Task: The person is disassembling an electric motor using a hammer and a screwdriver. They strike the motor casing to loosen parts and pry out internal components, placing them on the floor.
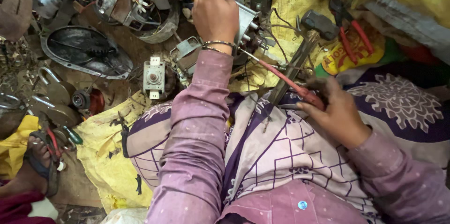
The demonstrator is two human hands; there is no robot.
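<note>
My left hand (215,12) is clamped over the top of a grey metal motor housing with a bracket (247,23), up at the centre of the floor clutter. My right hand (338,113) is closed round a red-handled screwdriver (286,81), its thin steel shaft running up-left with the tip at the housing's lower side. Just left sits a small square grey timer switch (153,76); beyond it, a dark oval metal cover plate (84,51). Red-handled pliers (354,36) lie on the yellow sack (110,158) cloth, well right.

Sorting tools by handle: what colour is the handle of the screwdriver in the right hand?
Red, seen in the head view: the screwdriver in the right hand.
</note>
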